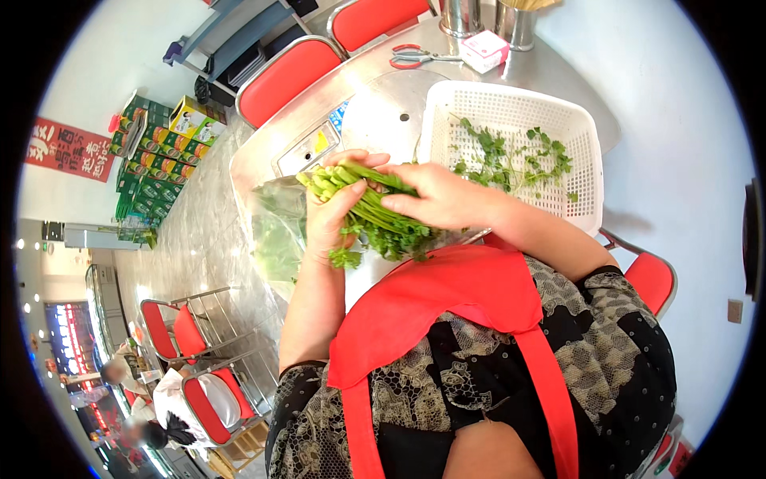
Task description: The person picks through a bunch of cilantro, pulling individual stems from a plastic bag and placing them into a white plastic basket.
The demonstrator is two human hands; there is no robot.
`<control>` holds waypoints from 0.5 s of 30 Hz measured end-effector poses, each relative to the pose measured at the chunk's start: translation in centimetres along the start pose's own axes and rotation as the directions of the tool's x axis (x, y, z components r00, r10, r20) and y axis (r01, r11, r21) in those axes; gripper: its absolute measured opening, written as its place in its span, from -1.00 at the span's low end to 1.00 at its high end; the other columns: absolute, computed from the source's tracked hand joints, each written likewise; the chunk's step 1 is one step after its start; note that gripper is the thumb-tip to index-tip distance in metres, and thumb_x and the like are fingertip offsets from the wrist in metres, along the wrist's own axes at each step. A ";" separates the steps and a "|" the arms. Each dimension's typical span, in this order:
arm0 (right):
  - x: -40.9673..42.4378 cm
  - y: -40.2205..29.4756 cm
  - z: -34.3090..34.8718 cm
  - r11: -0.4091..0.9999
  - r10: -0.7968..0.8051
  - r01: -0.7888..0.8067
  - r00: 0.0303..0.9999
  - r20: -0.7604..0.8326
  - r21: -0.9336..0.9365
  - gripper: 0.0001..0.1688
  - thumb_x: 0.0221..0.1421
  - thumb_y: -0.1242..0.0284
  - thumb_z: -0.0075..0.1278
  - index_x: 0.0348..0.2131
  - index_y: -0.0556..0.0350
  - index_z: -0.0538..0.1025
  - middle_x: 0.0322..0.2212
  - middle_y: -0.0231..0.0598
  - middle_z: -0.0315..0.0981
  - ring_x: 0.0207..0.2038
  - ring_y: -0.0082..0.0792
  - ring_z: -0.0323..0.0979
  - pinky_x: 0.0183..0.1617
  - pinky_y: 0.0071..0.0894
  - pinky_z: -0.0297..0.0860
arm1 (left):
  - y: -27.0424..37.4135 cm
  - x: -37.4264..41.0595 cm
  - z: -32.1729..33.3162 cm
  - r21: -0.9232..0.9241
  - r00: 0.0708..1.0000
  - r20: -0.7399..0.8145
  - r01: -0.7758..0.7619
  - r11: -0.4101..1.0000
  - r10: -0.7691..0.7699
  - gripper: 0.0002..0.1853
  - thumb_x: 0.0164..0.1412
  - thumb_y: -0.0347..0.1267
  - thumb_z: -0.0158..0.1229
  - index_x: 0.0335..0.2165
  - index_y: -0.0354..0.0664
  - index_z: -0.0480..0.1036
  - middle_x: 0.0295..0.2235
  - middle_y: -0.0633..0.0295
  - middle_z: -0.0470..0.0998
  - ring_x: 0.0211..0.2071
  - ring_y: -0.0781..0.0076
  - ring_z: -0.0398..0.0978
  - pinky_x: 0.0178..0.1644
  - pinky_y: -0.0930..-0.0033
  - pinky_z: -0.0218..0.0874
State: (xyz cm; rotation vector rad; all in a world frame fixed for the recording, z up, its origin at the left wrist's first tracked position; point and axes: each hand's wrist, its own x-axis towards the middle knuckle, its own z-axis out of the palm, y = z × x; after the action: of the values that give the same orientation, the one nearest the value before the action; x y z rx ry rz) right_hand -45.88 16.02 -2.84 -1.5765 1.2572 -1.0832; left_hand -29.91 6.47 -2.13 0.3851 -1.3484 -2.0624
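A bunch of coriander-like green herbs (383,218) lies across my left hand (328,218), its pale cut stem ends (326,181) pointing up and left and its leaves hanging towards the apron. My left fingers wrap behind the stems, with the thumb over the front. From the right, my right hand (449,194) closes on the same bunch, thumb and fingers around part of the stems. A clear plastic bag (276,230) with something green inside sits at the table edge beside my left wrist. Loose leafy sprigs (491,143) are scattered in a white perforated plastic basket (583,135) beyond my right forearm.
Red-handled scissors (413,57), a pink-and-white box (485,51) and metal canisters (461,18) stand at the back of the metal table (257,152). Red chairs (290,78) border it. Stacked green cartons (155,173) and seated people (179,401) are off to the left.
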 end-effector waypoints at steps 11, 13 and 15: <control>1.1 1.4 3.2 1.000 0.001 -0.001 0.999 -0.032 0.024 -0.30 -0.19 0.56 0.11 0.00 0.20 0.23 -0.18 -0.22 0.36 -0.13 -0.41 0.34 -0.03 -0.39 0.26 | -1.7 -1.8 0.7 -0.068 0.989 -0.138 -0.054 0.996 0.044 -0.43 -0.06 -0.40 0.23 -0.05 -0.24 0.22 -0.12 0.14 0.37 -0.12 0.43 0.33 -0.02 0.37 0.16; 1.4 0.2 2.0 0.997 0.068 -0.067 0.998 -0.019 0.030 -0.46 -0.21 0.57 0.08 -0.13 0.22 0.36 -0.24 -0.27 0.41 -0.19 -0.45 0.36 -0.08 -0.43 0.27 | -0.8 -3.2 0.0 -0.023 0.990 -0.111 -0.086 0.996 0.083 -0.21 -0.13 -0.32 0.30 0.05 -0.26 0.10 -0.03 0.13 0.27 -0.01 0.36 0.23 0.04 0.30 0.09; 1.5 -0.3 0.1 0.980 0.184 -0.162 0.958 -0.220 0.113 -0.54 -0.25 0.50 0.05 -0.24 0.27 0.39 -0.43 -0.22 0.44 -0.40 -0.45 0.41 -0.29 -0.47 0.34 | 0.0 -5.3 -2.2 0.495 0.920 -0.221 -0.180 0.850 0.324 -0.26 -0.13 -0.38 0.27 0.04 -0.24 0.13 -0.06 0.13 0.32 0.00 0.30 0.23 0.04 0.29 0.08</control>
State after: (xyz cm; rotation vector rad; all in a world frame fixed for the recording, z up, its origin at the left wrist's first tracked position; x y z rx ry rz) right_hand -45.57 14.59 -2.43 -1.2711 1.4467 -1.2184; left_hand -24.70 8.29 -3.61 0.6554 -1.6003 -1.3806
